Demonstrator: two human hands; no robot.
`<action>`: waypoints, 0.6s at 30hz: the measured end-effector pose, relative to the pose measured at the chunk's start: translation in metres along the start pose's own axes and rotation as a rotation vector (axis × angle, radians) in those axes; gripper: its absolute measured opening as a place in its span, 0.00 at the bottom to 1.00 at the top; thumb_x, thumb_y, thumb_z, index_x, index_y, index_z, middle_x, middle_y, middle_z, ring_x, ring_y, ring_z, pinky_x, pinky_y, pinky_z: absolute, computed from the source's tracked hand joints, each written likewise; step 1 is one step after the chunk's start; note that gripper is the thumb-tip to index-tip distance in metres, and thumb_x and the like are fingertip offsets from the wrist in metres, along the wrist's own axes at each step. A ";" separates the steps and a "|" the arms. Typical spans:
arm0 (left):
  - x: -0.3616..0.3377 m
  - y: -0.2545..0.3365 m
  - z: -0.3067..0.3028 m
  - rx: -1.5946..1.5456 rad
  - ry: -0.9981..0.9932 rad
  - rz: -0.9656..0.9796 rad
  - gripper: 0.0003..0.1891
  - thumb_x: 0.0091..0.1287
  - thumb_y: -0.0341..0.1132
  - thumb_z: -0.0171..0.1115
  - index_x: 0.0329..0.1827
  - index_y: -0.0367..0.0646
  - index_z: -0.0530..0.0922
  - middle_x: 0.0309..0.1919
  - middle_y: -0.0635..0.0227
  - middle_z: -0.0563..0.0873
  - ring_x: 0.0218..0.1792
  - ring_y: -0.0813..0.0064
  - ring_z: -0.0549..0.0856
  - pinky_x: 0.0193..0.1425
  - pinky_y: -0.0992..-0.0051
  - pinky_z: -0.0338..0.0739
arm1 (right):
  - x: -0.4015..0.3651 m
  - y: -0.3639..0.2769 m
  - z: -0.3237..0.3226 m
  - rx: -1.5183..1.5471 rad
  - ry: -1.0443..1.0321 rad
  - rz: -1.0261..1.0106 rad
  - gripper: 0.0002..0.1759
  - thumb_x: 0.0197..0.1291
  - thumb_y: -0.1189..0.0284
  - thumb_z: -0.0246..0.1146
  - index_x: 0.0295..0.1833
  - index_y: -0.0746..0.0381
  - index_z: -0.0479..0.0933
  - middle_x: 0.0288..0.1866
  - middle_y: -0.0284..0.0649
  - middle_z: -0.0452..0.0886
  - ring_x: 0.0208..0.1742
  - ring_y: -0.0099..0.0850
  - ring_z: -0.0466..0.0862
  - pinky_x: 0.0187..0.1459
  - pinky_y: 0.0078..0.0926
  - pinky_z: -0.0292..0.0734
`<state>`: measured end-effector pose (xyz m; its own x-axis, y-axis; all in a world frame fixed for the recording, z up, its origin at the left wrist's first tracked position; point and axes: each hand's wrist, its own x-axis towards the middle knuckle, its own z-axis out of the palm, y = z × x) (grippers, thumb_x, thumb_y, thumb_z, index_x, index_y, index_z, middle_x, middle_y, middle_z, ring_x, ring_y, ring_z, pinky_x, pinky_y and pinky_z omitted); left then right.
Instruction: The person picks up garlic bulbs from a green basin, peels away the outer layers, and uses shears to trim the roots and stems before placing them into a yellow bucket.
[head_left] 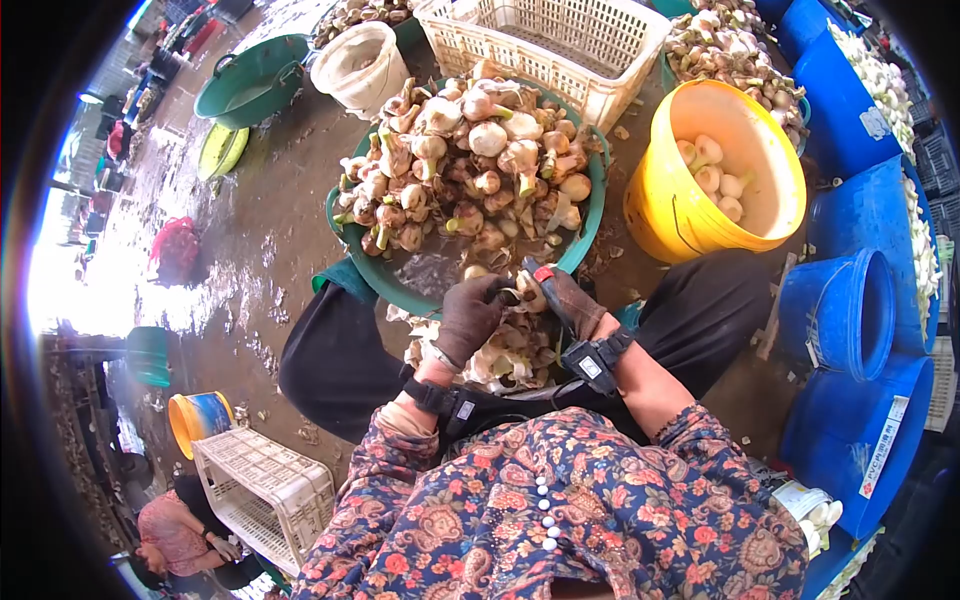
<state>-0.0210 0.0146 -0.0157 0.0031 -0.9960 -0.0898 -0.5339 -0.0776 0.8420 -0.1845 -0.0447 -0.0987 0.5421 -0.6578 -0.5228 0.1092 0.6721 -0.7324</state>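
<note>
My left hand (468,318), in a dark brown glove, is closed around a garlic bulb (528,292) in front of my lap. My right hand (572,303), gloved too, grips a small knife (542,274) with a red band, close against the bulb. The blade is hard to make out. Just beyond both hands stands a green basin (592,235) heaped with unpeeled garlic bulbs (488,140), some brownish and dirty. Below my hands, loose papery skins (510,355) lie between my legs.
A yellow bucket (650,190) with several peeled bulbs (708,178) stands at right. Beyond the basin are a white crate (520,55) and white bucket (362,70). Blue tubs (850,225) line the right side. Another person (175,535) sits at lower left beside a crate (265,490).
</note>
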 end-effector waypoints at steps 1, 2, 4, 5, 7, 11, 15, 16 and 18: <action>-0.001 0.001 0.001 -0.079 0.011 -0.117 0.08 0.56 0.32 0.67 0.37 0.39 0.82 0.32 0.63 0.85 0.31 0.81 0.81 0.35 0.78 0.75 | -0.008 -0.008 0.005 -0.001 0.001 0.003 0.08 0.62 0.70 0.56 0.40 0.64 0.76 0.33 0.33 0.78 0.33 0.22 0.76 0.34 0.20 0.72; 0.000 -0.013 0.005 -0.302 -0.006 -0.202 0.08 0.60 0.30 0.63 0.39 0.37 0.81 0.33 0.63 0.85 0.30 0.80 0.81 0.36 0.78 0.75 | -0.016 -0.018 0.010 -0.015 -0.052 -0.124 0.09 0.62 0.70 0.56 0.43 0.64 0.76 0.36 0.33 0.78 0.36 0.22 0.76 0.38 0.20 0.72; -0.001 -0.019 0.003 -0.512 0.042 -0.215 0.08 0.62 0.29 0.60 0.41 0.36 0.80 0.33 0.64 0.86 0.30 0.79 0.81 0.36 0.77 0.76 | -0.032 -0.041 0.021 0.029 -0.123 -0.169 0.17 0.61 0.71 0.57 0.54 0.66 0.72 0.47 0.35 0.77 0.50 0.24 0.74 0.53 0.22 0.69; -0.002 -0.023 0.001 -0.721 0.090 -0.225 0.08 0.63 0.27 0.57 0.43 0.36 0.79 0.33 0.64 0.86 0.30 0.78 0.82 0.36 0.76 0.76 | -0.034 -0.040 0.021 0.031 -0.121 -0.170 0.17 0.61 0.71 0.57 0.54 0.66 0.72 0.47 0.35 0.77 0.50 0.24 0.74 0.53 0.22 0.69; -0.003 -0.030 -0.009 0.029 0.151 0.062 0.12 0.63 0.27 0.56 0.48 0.35 0.77 0.32 0.60 0.85 0.31 0.72 0.83 0.36 0.74 0.77 | -0.039 -0.041 0.022 0.016 -0.307 -0.307 0.25 0.57 0.71 0.61 0.59 0.67 0.68 0.53 0.37 0.75 0.55 0.26 0.73 0.58 0.23 0.66; -0.010 -0.028 -0.017 0.103 0.124 0.131 0.23 0.58 0.27 0.60 0.58 0.35 0.70 0.34 0.50 0.83 0.32 0.57 0.83 0.36 0.70 0.76 | -0.048 -0.040 0.043 -0.608 -0.194 -0.682 0.30 0.52 0.71 0.65 0.62 0.60 0.67 0.59 0.41 0.70 0.62 0.32 0.69 0.61 0.28 0.64; -0.009 -0.028 -0.014 -0.006 0.182 0.274 0.26 0.56 0.25 0.62 0.60 0.38 0.69 0.34 0.52 0.82 0.31 0.58 0.82 0.35 0.69 0.76 | -0.041 -0.031 0.051 -0.801 0.037 -0.739 0.23 0.51 0.71 0.65 0.56 0.56 0.74 0.60 0.45 0.69 0.62 0.40 0.68 0.60 0.31 0.65; -0.010 -0.030 -0.016 0.054 0.184 0.216 0.25 0.56 0.25 0.63 0.59 0.40 0.71 0.34 0.54 0.82 0.31 0.59 0.81 0.34 0.69 0.75 | -0.036 -0.025 0.051 -0.606 0.082 -0.721 0.19 0.54 0.70 0.64 0.52 0.61 0.75 0.55 0.43 0.74 0.56 0.37 0.73 0.57 0.30 0.67; -0.008 -0.021 -0.026 0.111 0.203 0.338 0.23 0.55 0.25 0.63 0.57 0.40 0.72 0.34 0.55 0.82 0.31 0.59 0.81 0.33 0.70 0.75 | -0.030 -0.026 0.039 -0.245 0.071 -0.491 0.18 0.55 0.71 0.63 0.52 0.63 0.75 0.50 0.41 0.76 0.52 0.34 0.76 0.55 0.29 0.69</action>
<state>0.0117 0.0230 -0.0187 -0.0269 -0.9540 0.2987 -0.6213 0.2500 0.7426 -0.1708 -0.0291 -0.0471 0.4181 -0.9009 -0.1166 0.1332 0.1877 -0.9731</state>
